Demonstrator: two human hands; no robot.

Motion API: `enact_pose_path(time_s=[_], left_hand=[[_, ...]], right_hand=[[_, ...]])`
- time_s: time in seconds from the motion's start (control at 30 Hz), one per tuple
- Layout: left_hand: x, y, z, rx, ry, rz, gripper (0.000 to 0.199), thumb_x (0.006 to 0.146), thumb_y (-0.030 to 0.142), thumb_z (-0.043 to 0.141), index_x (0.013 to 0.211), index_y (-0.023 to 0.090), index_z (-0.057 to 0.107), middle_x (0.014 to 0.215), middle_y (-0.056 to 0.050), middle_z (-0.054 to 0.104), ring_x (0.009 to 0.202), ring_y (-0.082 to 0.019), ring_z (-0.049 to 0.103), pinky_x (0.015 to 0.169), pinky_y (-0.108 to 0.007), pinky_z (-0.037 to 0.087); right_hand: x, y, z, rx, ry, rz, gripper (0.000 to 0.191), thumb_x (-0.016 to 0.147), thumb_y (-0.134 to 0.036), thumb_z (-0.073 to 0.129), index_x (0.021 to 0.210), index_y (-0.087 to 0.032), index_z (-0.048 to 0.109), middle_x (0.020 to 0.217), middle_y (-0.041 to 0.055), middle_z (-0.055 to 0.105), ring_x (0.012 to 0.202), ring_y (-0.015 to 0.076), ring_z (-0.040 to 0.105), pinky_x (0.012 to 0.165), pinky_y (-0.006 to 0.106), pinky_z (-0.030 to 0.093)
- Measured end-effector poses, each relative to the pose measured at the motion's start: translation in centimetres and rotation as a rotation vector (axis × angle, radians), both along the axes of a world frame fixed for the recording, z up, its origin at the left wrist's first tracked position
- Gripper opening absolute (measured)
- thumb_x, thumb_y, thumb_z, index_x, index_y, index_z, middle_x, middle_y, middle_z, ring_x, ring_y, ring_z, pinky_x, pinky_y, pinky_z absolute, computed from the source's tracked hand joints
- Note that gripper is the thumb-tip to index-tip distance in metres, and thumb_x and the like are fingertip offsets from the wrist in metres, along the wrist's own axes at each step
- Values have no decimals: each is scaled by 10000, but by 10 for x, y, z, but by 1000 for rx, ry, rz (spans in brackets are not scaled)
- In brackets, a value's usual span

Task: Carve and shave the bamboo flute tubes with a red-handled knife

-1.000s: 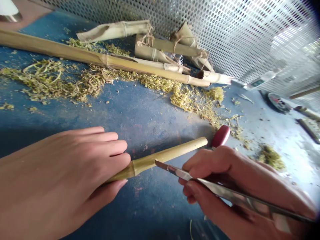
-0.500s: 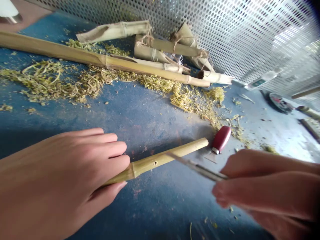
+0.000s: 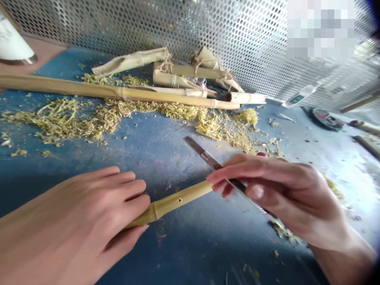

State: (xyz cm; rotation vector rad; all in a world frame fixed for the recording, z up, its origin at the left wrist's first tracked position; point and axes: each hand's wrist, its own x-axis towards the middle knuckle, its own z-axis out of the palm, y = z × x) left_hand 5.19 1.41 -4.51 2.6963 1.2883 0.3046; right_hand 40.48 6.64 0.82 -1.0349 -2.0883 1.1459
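My left hand [image 3: 97,217] is closed around the near end of a thin bamboo stick [image 3: 169,204], pressing it near the blue table surface. A node ring and a small dark hole show on the stick just beyond my fingers. Between the thumb and fingers of my right hand [image 3: 276,194] is a slim metal craft knife [image 3: 212,160], its blade pointing up and left above the table. My right fingertips cover the stick's far end; whether they touch it I cannot tell. Behind this hand only a bit of a dark red handle [image 3: 261,154] shows.
A long bamboo pole [image 3: 89,90] lies across the back, with yellowish shavings [image 3: 208,122] along it. Behind it are tied bamboo pieces [image 3: 202,71] against a perforated metal panel [image 3: 118,23]. A white cylinder [image 3: 14,43] stands back left; a dark round object [image 3: 328,118] lies right.
My right hand has moved left and up over the stick's far end, swinging the knife away from the stick. The red handle is now mostly hidden. The view has tilted slightly.
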Motion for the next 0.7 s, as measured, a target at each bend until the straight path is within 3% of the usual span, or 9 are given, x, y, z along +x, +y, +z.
enact_pose_path(time_s=[0.07, 0.13, 0.23, 0.3, 0.47, 0.7], left_hand=[[0, 3, 1, 36, 58, -27, 358, 1173, 349, 485, 1041, 384, 816, 1066, 41, 883, 997, -267, 803, 991, -507, 530], [-2, 8, -2, 97, 87, -30, 373, 1197, 357, 460, 1101, 349, 820, 1153, -3, 891, 1041, -297, 800, 986, -516, 513], [-4, 16, -5, 138, 73, -42, 381, 1224, 433, 456, 1161, 300, 807, 1175, -43, 881, 1025, -308, 786, 911, -489, 499], [-3, 19, -4, 113, 78, -38, 391, 1241, 456, 452, 1189, 279, 796, 1180, -50, 873, 1020, -306, 779, 862, -466, 491], [1, 19, 2, 27, 82, -14, 374, 1259, 430, 452, 1178, 262, 776, 1157, -38, 853, 1006, -296, 775, 841, -454, 472], [-1, 21, -1, -22, 26, -4, 339, 1249, 461, 480, 1148, 294, 757, 1140, -14, 842, 991, -287, 771, 816, -458, 449]], right_hand=[[-2, -3, -7, -65, 61, -95, 146, 1045, -322, 871, 1191, -319, 877, 1010, 23, 881, 764, 210, 837, 681, 273, 722], [-5, -5, -13, 0, -28, -156, 174, 1094, -318, 802, 1267, -303, 789, 936, 1, 826, 662, 177, 754, 601, 261, 661], [-11, -6, -17, 228, -225, -77, 203, 1179, -285, 640, 1366, -290, 719, 920, -12, 797, 698, 166, 731, 664, 270, 602], [-13, -6, -18, 317, -295, 7, 171, 1209, -287, 595, 1270, -271, 754, 936, -1, 814, 707, 158, 727, 677, 272, 553], [-16, -6, -24, 352, -390, 43, 286, 1238, -284, 517, 1110, -220, 765, 785, -9, 718, 593, 172, 646, 587, 312, 433], [-20, -13, -26, 425, -413, 31, 258, 1234, -235, 508, 1091, -222, 722, 957, 39, 772, 811, 225, 720, 758, 348, 520]])
